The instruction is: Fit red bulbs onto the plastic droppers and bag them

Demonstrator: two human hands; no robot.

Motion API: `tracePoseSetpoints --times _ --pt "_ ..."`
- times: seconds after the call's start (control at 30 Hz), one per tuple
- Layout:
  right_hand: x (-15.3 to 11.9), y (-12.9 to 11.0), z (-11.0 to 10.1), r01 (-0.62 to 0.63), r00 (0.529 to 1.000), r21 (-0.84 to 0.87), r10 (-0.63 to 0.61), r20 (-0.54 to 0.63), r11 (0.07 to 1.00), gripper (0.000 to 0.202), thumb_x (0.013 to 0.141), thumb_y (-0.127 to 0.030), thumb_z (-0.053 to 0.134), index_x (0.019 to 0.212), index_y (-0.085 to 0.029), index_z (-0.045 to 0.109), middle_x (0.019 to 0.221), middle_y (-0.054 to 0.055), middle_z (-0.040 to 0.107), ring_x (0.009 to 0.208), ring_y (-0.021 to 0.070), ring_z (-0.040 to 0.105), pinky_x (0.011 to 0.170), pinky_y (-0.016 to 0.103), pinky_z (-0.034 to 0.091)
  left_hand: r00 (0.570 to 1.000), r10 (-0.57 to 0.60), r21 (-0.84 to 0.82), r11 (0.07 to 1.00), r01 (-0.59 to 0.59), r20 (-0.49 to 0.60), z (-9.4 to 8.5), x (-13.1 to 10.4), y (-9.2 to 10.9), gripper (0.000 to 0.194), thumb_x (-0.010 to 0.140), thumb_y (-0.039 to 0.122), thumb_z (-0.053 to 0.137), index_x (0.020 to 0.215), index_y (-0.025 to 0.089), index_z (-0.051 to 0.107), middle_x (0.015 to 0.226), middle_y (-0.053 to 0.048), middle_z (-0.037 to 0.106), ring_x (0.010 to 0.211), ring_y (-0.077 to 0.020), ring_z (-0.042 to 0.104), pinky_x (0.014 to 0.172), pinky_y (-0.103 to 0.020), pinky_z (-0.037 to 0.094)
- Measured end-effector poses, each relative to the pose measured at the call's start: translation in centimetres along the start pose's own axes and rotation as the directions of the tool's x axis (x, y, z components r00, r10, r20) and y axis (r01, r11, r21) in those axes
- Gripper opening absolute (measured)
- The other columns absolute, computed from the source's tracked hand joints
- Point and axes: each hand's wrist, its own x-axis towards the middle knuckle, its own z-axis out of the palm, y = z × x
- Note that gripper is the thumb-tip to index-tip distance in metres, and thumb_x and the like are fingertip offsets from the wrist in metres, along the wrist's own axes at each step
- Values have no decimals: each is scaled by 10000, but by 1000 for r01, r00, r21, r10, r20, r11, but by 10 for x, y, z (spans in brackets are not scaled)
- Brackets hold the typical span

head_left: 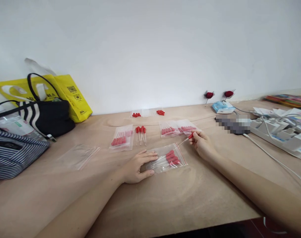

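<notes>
My left hand lies with its fingers apart on the left end of a clear zip bag. Inside that bag are several glass droppers with red rubber bulbs, the bulbs toward the bag's red-striped right edge. My right hand pinches the red bulb of a single dropper, whose clear tube points left and down toward that edge. Behind the bag, several loose droppers lie side by side. Filled zip bags flank them, with two more bags overlapping on the right.
Flat zip bags lie at the left. Along the wall are more red-bulb bags. A black bag, yellow bag and striped bag stand left. At right are a tissue pack, a phone-like object and power strip.
</notes>
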Motion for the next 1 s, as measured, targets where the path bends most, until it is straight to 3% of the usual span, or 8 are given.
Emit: tracePoseSetpoints --times 0.2,0.33,0.43,0.5,0.6,0.67,0.87,1.0 --pt "-14 2 7 -140 988 109 131 84 984 113 702 -249 616 711 -206 512 653 -8 564 577 95 566 578 233 508 999 -30 6 1000 30 28 -1 0 4 486 792 317 516 1256 224 407 1326 -48 424 1245 -218 337 1064 -446 183" --pt "-20 0 8 -175 963 62 158 217 983 219 644 -261 686 770 -203 517 666 -20 588 607 92 585 598 218 498 997 -80 1 997 80 21 -1 -2 5 540 785 320 519 1290 225 350 1345 -44 397 1268 -243 291 1053 -449 214" --pt "-23 -4 9 -151 912 -110 181 369 982 294 628 -323 705 814 -187 523 608 -39 578 497 64 540 451 166 414 997 -80 2 997 80 22 -1 -2 5 559 785 319 516 1301 221 326 1351 -46 387 1266 -245 292 1058 -449 202" --pt "-24 -7 9 -125 851 -232 224 474 965 319 641 -364 690 836 -173 526 499 -70 519 394 43 459 362 149 306 996 -83 3 997 83 20 0 -2 5 560 785 326 514 1302 222 324 1350 -47 388 1265 -254 291 1055 -458 201" --pt "-23 -10 11 -93 766 -357 296 571 929 367 643 -408 677 858 -161 513 421 -106 444 315 27 352 327 157 204 995 -98 8 995 98 21 -1 -2 5 555 785 335 514 1298 226 332 1348 -49 391 1267 -268 284 1043 -468 219" --pt "-20 -10 13 -79 742 -395 319 590 915 395 624 -434 683 840 -156 504 427 -106 450 313 26 346 335 163 214 996 -87 13 996 87 17 -1 -2 6 548 788 330 513 1296 229 334 1349 -50 390 1262 -263 294 1046 -461 215" --pt "-12 -4 22 -51 698 -366 295 653 929 409 611 -477 672 806 -160 501 502 -89 501 336 21 349 346 169 240 997 -73 -1 997 73 -6 -1 -2 6 542 789 326 513 1294 230 343 1336 -48 408 1262 -254 295 1041 -439 237" --pt "-13 2 24 -55 756 -419 312 575 906 388 613 -462 669 800 -146 543 557 -48 566 380 34 409 367 171 283 997 -76 -2 997 76 5 -1 -3 5 540 789 314 512 1295 233 344 1347 -50 394 1261 -254 298 1043 -454 222"
